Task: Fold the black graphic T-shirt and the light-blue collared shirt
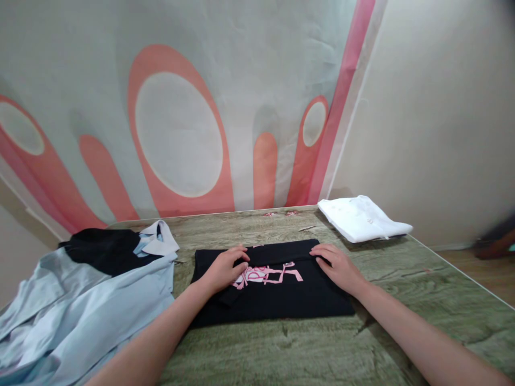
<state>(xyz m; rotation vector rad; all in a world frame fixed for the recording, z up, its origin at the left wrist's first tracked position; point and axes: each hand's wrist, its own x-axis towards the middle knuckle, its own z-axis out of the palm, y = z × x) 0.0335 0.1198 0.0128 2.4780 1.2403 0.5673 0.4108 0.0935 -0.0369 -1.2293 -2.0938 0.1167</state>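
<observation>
A black T-shirt (281, 303) with a pink figure printed on it lies folded into a wide rectangle in front of me. Along its far side, a narrow strip is turned over toward me. My left hand (226, 269) grips the far left part of this strip, thumb and fingers curled at the fold beside the pink print. At the far right part, my right hand (337, 267) holds the same fold between thumb and fingers. Both hands partly cover the cloth, and their fingertips are only partly visible.
Light blue shirts (108, 300) and a black garment (104, 249) lie in a loose heap at the left. A folded white garment (362, 217) rests at the table's far right corner. The wood-grain table (406, 289) meets a wall with a pink-patterned covering (181, 198).
</observation>
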